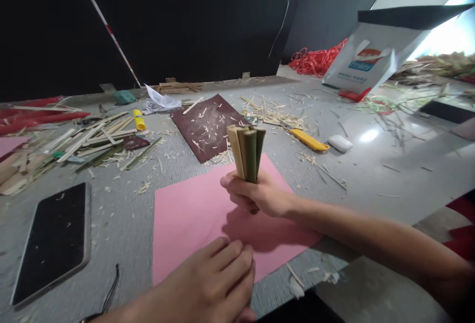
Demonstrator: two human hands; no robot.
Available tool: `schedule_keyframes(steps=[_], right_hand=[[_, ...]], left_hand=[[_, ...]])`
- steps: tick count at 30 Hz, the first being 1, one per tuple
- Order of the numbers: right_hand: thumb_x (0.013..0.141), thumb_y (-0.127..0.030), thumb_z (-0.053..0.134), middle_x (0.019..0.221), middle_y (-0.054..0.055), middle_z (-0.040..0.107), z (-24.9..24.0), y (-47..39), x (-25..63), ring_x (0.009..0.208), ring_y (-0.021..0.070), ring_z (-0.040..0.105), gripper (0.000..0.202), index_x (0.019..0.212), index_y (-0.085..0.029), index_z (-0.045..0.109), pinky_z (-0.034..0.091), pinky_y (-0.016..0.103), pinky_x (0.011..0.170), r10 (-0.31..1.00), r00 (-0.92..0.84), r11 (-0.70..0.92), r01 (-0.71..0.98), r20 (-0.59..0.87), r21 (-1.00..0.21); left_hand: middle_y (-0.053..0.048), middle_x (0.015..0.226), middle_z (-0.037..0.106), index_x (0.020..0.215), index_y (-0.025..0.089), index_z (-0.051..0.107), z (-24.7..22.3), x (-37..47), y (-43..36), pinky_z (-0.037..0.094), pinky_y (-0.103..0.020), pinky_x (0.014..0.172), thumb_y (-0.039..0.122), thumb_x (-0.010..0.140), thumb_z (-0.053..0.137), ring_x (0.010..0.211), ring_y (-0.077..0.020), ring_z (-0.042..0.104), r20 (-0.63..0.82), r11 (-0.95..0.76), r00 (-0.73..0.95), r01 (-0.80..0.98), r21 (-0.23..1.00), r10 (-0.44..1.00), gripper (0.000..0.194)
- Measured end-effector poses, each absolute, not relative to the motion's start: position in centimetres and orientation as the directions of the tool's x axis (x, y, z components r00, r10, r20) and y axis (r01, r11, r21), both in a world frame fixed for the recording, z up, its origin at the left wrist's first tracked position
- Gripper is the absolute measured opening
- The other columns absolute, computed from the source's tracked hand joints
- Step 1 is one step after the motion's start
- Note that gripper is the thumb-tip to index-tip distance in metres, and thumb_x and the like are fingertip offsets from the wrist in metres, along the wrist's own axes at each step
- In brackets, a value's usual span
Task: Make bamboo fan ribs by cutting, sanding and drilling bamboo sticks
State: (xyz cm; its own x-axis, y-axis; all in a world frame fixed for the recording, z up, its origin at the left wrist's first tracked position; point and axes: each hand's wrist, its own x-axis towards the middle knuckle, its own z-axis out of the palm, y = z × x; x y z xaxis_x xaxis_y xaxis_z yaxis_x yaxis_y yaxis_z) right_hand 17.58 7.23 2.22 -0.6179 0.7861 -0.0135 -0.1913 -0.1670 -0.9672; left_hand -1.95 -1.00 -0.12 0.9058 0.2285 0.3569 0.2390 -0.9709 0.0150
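My right hand is closed around an upright bundle of bamboo strips, some pale and some green. It holds the bundle just above a pink sheet of paper, and its shadow falls on the sheet. Below and to the left, my left hand lies over the near edge of the pink sheet with its back up. Its fingers are curled and close together, and whatever may be under them is hidden. Beyond the bundle lies a dark red sheet of sandpaper sprinkled with shavings.
A phone lies at the left, near loose bamboo strips and a yellow glue stick. Towards the right are a yellow utility knife, a white lump, shavings, a white bag and red ribbon.
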Motion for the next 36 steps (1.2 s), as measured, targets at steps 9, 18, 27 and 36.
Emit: schedule_keyframes(steps=[9,18,27,36], right_hand=[[0.095,-0.051,0.067,0.056,-0.009,0.041,3.0,6.4,17.0,0.045,0.0059,0.039,0.045,0.073,-0.021,0.041,0.029,0.017,0.038,0.597,-0.705,-0.576,-0.046,-0.382,-0.816],[0.104,-0.037,0.055,0.077,0.002,0.069,1.5,6.5,17.3,0.065,0.0154,0.071,0.020,0.102,-0.018,0.049,0.062,0.029,0.063,0.645,-0.695,-0.519,-0.093,-0.318,-0.850],[0.107,-0.032,0.051,0.087,0.006,0.073,1.0,6.4,17.5,0.077,0.0168,0.075,0.016,0.113,-0.017,0.050,0.064,0.033,0.075,0.583,-0.778,-0.519,-0.133,-0.235,-0.845],[0.106,-0.052,0.051,0.090,0.011,0.072,0.0,5.4,17.1,0.087,0.0206,0.075,0.041,0.118,-0.013,0.052,0.060,0.037,0.084,0.467,-0.866,-0.526,-0.108,-0.180,-0.844]], left_hand=[[-0.012,0.107,0.066,0.114,0.010,0.058,0.9,-3.4,-0.7,0.056,-0.037,0.090,0.002,0.091,0.048,0.104,-0.0228,0.062,0.621,-0.846,0.582,0.279,0.454,0.525,0.027],[-0.011,0.130,0.050,0.130,0.021,0.049,-0.2,-3.3,0.9,0.051,-0.043,0.103,0.019,0.101,0.048,0.124,-0.0227,0.052,0.468,-0.572,0.333,0.395,0.719,0.819,0.029],[-0.010,0.141,0.050,0.139,0.027,0.046,-0.3,-3.0,1.4,0.046,-0.051,0.113,0.030,0.104,0.050,0.134,-0.0256,0.049,0.362,-0.436,0.259,0.345,0.831,0.895,0.036],[-0.003,0.096,0.071,0.106,0.023,0.066,-0.3,-2.9,3.2,0.062,-0.037,0.086,0.040,0.098,0.064,0.095,-0.0210,0.071,0.100,-0.113,0.170,0.072,0.991,0.980,0.019]])
